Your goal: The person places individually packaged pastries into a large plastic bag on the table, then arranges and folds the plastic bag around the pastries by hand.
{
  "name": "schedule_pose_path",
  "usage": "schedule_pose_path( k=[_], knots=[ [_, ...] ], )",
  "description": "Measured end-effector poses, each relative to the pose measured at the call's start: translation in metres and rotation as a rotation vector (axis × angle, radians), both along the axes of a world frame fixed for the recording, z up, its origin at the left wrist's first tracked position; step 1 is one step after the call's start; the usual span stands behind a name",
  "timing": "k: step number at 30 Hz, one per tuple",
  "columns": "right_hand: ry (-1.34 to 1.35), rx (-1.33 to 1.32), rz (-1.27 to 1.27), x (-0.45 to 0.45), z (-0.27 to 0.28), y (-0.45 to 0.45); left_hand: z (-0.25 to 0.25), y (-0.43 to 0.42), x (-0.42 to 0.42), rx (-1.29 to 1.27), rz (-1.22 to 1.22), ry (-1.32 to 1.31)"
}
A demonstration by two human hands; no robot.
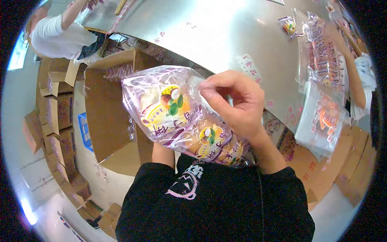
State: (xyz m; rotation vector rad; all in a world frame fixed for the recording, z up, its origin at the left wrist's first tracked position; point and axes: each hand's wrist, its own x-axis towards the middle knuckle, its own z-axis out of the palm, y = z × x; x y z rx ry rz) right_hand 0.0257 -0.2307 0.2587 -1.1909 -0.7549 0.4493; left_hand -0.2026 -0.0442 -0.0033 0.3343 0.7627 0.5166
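A clear plastic bag (135,90) is raised in front of my chest, above the floor beside the table. Several round pastries in printed wrappers (207,139) lie in a row inside it. The wrappers show purple lettering, a yellow patch and green leaves. My right hand (238,101) is closed at the upper right side of the bag, thumb and forefinger pinching its film. From below, my left forearm (163,155) reaches up behind the bag, which hides the left hand and its fingers.
A metal table (209,30) spans the top. An open cardboard box (109,109) stands left of the bag, near a blue crate (85,131). Flat printed bags (318,117) and packed pastries (322,52) lie at right. Co-workers stand at upper left (64,34) and right (360,76).
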Motion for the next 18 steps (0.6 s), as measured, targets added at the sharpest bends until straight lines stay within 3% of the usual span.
schedule_pose_path(
  k=[7, 10, 13, 14, 18],
  knots=[
    [-0.118, -0.002, -0.009, -0.003, 0.004, -0.002, 0.001, -0.005, -0.011, -0.012, 0.002, 0.023],
    [-0.083, 0.02, -0.185, -0.011, 0.002, 0.0, 0.001, -0.004, -0.011, -0.011, 0.008, 0.022],
    [-0.821, 0.165, -0.412, 0.003, 0.003, -0.002, 0.004, 0.003, 0.003, -0.003, 0.026, 0.001],
    [-0.977, 0.158, -0.29, 0.015, 0.005, -0.011, 0.005, 0.009, 0.013, 0.003, 0.036, -0.012],
    [-1.255, 0.089, -0.384, 0.037, 0.021, 0.002, 0.011, 0.038, 0.061, 0.027, 0.072, -0.068]
  ],
)
